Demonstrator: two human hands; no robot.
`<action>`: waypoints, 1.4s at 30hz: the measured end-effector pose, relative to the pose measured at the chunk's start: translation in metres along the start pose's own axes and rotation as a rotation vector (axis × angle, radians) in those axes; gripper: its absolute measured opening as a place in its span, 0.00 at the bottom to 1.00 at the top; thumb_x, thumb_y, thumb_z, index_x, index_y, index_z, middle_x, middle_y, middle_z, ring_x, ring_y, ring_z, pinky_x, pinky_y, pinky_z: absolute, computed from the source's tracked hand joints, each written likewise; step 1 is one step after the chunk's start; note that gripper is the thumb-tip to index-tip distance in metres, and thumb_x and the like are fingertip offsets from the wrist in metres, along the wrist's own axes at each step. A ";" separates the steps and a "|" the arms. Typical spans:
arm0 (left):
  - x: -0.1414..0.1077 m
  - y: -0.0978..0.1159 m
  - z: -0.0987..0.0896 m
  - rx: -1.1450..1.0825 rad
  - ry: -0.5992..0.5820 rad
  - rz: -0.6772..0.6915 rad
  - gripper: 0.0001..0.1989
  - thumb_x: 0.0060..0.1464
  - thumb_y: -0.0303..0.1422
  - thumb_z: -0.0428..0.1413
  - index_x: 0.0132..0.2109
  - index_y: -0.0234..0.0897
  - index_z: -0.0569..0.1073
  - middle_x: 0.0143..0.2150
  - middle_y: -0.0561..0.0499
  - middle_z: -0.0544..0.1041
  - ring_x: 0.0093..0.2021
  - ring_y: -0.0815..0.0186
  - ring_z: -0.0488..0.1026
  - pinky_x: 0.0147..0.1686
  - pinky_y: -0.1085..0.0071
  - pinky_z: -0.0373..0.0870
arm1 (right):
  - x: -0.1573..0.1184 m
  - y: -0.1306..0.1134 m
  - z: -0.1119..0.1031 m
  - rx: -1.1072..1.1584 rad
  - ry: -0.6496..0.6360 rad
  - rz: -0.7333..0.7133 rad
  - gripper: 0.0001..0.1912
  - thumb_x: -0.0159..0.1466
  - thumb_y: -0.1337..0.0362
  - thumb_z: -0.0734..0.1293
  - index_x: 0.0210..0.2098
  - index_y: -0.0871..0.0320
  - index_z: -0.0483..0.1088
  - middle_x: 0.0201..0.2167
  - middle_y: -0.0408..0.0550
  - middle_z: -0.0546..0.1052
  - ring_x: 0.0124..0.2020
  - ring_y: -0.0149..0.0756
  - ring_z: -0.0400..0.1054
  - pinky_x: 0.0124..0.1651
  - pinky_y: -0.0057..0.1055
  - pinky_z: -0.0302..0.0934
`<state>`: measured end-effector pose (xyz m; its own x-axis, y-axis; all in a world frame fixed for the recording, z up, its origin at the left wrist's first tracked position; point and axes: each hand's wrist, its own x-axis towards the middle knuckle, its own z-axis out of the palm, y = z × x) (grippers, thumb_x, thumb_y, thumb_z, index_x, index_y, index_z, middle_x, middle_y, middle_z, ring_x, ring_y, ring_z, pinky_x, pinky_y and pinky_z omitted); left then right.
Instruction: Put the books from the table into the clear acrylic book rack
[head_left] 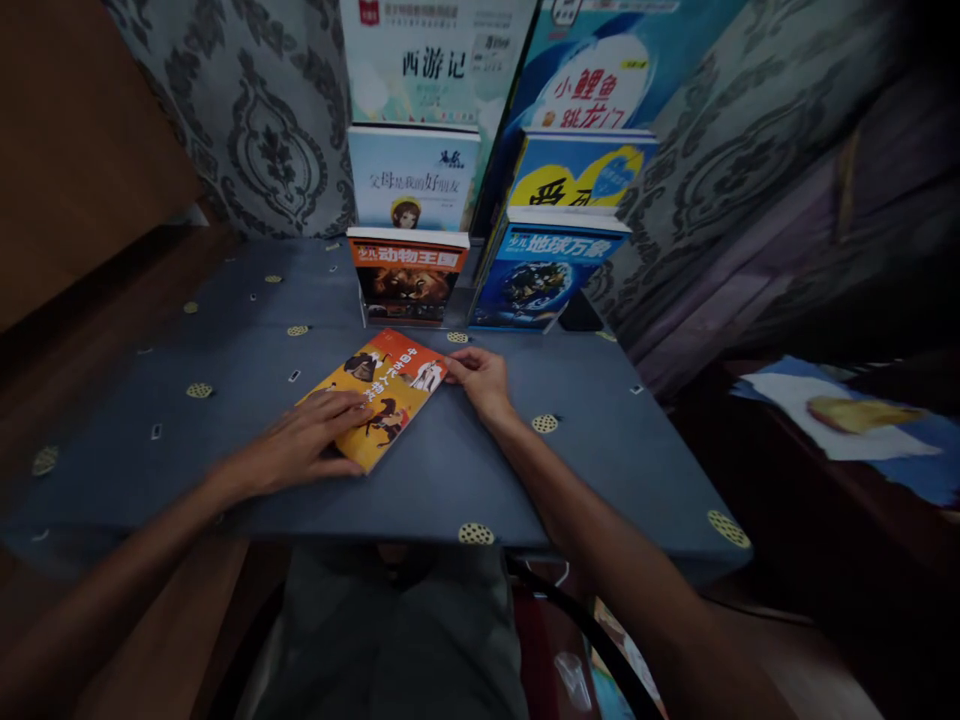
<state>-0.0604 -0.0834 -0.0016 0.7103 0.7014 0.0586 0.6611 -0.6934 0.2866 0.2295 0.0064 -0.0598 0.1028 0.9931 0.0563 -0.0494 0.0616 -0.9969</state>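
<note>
An orange and yellow book point(405, 385) with white Chinese characters and painted figures on its cover lies at a slant on the cloth-covered table. Across its lower left part rests my left hand point(311, 440), fingers stretched flat over the cover and the thumb near the bottom edge. My right hand point(480, 380) pinches the book's upper right corner between thumb and fingers. Just beyond the book stand a lion-covered book point(409, 280) and a blue book with a globe point(532, 275), both upright in clear stands.
Behind these rise a pale blue book point(420, 175), a blue and yellow book point(577, 170), and two larger books, one pale green point(450, 60) and one teal point(675, 60). Patterned curtain point(277, 150) hangs at the back. Papers point(847, 410) lie on a lower surface at right.
</note>
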 end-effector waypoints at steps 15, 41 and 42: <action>-0.003 -0.003 0.017 0.189 0.132 0.183 0.26 0.65 0.48 0.51 0.63 0.40 0.70 0.61 0.41 0.75 0.61 0.54 0.71 0.64 0.52 0.62 | -0.036 -0.015 0.005 -0.717 -0.126 -0.662 0.08 0.66 0.64 0.65 0.35 0.56 0.77 0.37 0.50 0.81 0.42 0.42 0.72 0.49 0.41 0.64; 0.024 -0.030 0.006 -0.043 0.276 -0.241 0.22 0.67 0.41 0.45 0.58 0.34 0.72 0.58 0.39 0.76 0.58 0.55 0.72 0.59 0.56 0.68 | -0.093 -0.028 0.049 -0.940 -0.513 -0.603 0.27 0.61 0.47 0.72 0.52 0.57 0.71 0.58 0.59 0.70 0.61 0.51 0.61 0.65 0.51 0.54; 0.029 -0.035 0.007 -0.035 0.269 -0.290 0.23 0.66 0.41 0.46 0.59 0.33 0.71 0.58 0.39 0.76 0.57 0.53 0.72 0.58 0.55 0.68 | -0.090 -0.027 0.046 -0.967 -0.482 -0.573 0.32 0.61 0.45 0.72 0.56 0.58 0.69 0.62 0.62 0.67 0.66 0.54 0.57 0.67 0.54 0.50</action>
<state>-0.0612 -0.0402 -0.0163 0.4040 0.8885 0.2176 0.8130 -0.4578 0.3598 0.1754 -0.0801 -0.0356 -0.5214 0.7947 0.3108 0.6622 0.6065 -0.4400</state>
